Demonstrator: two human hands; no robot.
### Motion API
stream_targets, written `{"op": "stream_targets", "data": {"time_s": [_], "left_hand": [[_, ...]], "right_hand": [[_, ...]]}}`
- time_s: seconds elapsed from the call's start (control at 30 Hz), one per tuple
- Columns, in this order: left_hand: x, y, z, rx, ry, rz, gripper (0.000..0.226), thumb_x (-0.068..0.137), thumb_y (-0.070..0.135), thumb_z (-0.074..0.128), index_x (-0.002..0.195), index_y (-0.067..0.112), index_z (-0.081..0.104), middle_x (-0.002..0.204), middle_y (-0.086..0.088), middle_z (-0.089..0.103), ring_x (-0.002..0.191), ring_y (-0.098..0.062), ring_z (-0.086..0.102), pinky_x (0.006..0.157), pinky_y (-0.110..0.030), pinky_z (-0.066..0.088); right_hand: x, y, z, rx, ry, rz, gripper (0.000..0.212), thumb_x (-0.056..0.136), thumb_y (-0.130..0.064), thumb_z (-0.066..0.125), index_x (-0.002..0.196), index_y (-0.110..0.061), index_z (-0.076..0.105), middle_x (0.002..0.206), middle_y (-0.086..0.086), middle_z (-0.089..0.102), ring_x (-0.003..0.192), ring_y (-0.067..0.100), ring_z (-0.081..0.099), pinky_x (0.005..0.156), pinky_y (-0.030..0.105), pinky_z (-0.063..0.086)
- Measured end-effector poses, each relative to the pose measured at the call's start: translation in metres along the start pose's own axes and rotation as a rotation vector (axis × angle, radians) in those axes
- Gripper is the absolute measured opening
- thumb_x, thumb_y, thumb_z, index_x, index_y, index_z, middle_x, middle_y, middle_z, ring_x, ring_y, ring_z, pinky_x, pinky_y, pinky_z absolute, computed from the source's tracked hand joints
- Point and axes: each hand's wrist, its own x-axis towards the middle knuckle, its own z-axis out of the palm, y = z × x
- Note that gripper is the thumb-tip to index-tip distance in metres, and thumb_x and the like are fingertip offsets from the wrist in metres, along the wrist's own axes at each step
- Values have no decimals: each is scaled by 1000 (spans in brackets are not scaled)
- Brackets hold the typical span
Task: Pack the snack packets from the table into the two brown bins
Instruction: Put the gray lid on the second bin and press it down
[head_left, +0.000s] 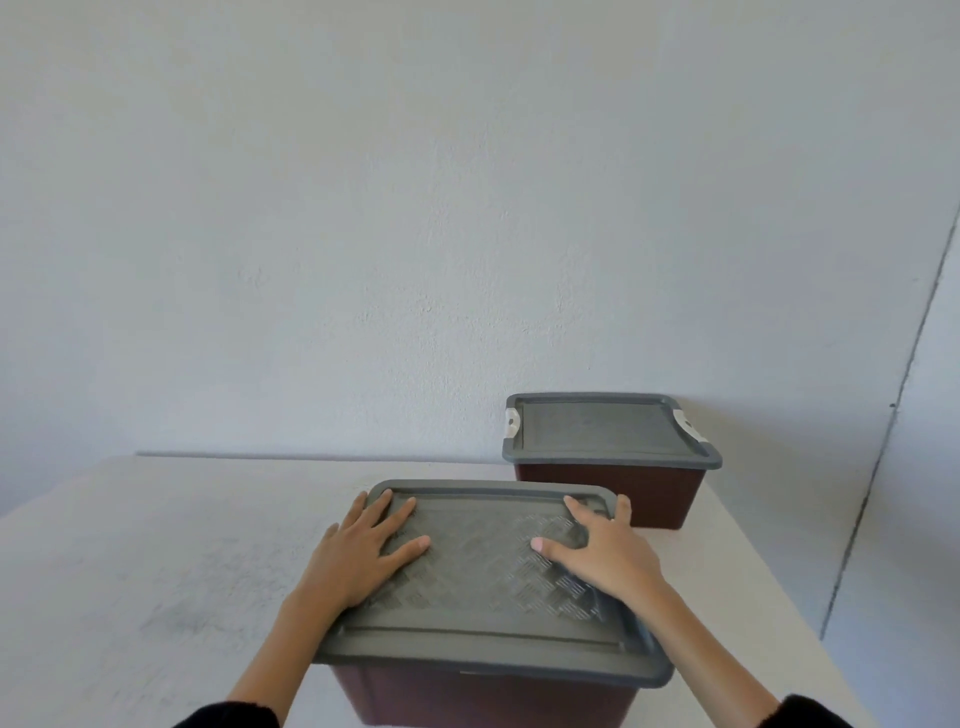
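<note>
The left hand (363, 556) lies flat, palm down, on the left part of the near lid (483, 587). Its fingers are straight and spread, reaching toward the lid's far left corner, and it grasps nothing. The right hand (608, 556) rests on the right part of the same lid, also opened out. Its thumb stretches inward across the patterned surface and its fingers extend to the far right rim. Whether the outermost fingers hook over that rim cannot be told. Dark sleeves (228, 717) cover both forearms at the bottom edge of the view.

The grey lid sits on the near bin (467, 696), a brown tub that stands close to the person on the pale table (156, 571). The lid covers the whole opening, so what is inside cannot be seen.

The far bin (608, 493), brown as well, stands well apart at the table's right rear, against the light wall (415, 208). It carries its own grey far lid (597, 431), with a white latch (513, 420) at each end.
</note>
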Motion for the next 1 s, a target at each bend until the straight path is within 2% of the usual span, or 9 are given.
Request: {"op": "stream_targets", "data": {"time_s": [0.13,0.3,0.47,0.57,0.63,0.7,0.77,0.87,1.0], "left_hand": [[-3,-46,-9,-10,-11,-10,70,85,69,25,146,41,6,158,8,-2,146,-17,-8,119,-41,11],[-1,-99,-18,1,-8,10,63,90,62,28,145,42,7,158,7,0,146,-18,-6,119,-42,12],[-3,-129,-29,114,33,-2,74,80,71,9,147,40,5,158,6,1,146,-19,-5,119,-44,9],[-5,-127,-27,149,80,31,120,45,83,-32,148,35,5,159,3,5,146,-20,-6,118,-44,5],[-5,-128,-25,176,87,43,133,35,79,-43,149,31,5,159,1,6,146,-20,-7,118,-45,3],[-12,-122,-22,165,79,46,115,50,74,-32,149,28,4,159,0,3,146,-21,-10,117,-47,0],[-23,-113,-18,143,39,48,87,72,67,-15,149,29,0,159,0,-4,146,-22,-12,116,-47,-5],[-43,-97,-15,78,-45,77,60,94,58,12,147,36,-4,158,0,-11,145,-23,-14,114,-47,-14],[-52,-93,-15,25,33,111,54,95,56,15,147,39,8,158,3,0,146,-21,-6,114,-46,-14]], "right_hand": [[-1,-42,20,-1,-2,-19,85,73,-76,48,145,-40,20,156,15,-10,127,31,48,96,32,44],[1,-89,43,3,-1,8,87,72,-77,47,145,-40,20,156,14,-9,127,32,47,95,32,45],[0,-127,64,-83,1,37,85,75,-79,37,146,-40,15,156,16,-13,135,38,35,103,38,39],[-5,-134,71,-264,41,24,71,86,-71,20,148,-39,5,157,15,-10,141,44,7,115,49,16],[-15,-139,75,-332,35,-19,71,85,-71,2,148,-38,1,157,15,-8,143,42,-7,117,51,2],[-28,-144,83,-306,17,-101,107,53,-82,-31,147,-39,-2,158,12,-7,144,36,-11,117,49,-5],[-41,-149,88,-272,9,-141,127,30,-82,-39,146,-42,-2,158,6,-9,145,31,-11,116,46,-7],[-57,-156,92,-193,29,-147,115,40,-81,-28,145,-47,4,158,0,-6,146,24,-9,117,45,-3],[-60,-158,95,-137,99,-139,114,42,-81,-28,144,-47,11,159,-3,3,147,21,-2,118,44,2]]}}
